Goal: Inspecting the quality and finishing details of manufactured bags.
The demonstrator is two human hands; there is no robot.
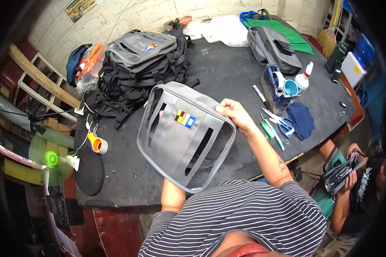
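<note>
A grey bag panel with clear plastic sides (167,141) is held up in front of me, tilted. It has two dark slots and a small yellow, black and blue patch (185,119). My right hand (236,113) pinches its upper right edge, thumb on top. My left forearm (173,195) passes beneath the panel's lower edge. Most of my left hand is hidden behind the panel; a bit of skin shows at the left slot, and its grip cannot be seen.
Matching grey and black bags (141,51) are stacked at the back left. Scissors (283,123), a marker (261,96), a glue bottle (302,79) and a grey bag (274,49) lie right. A blurred fan (51,159) stands left. Another person's hand (351,180) holds a dark clear pouch.
</note>
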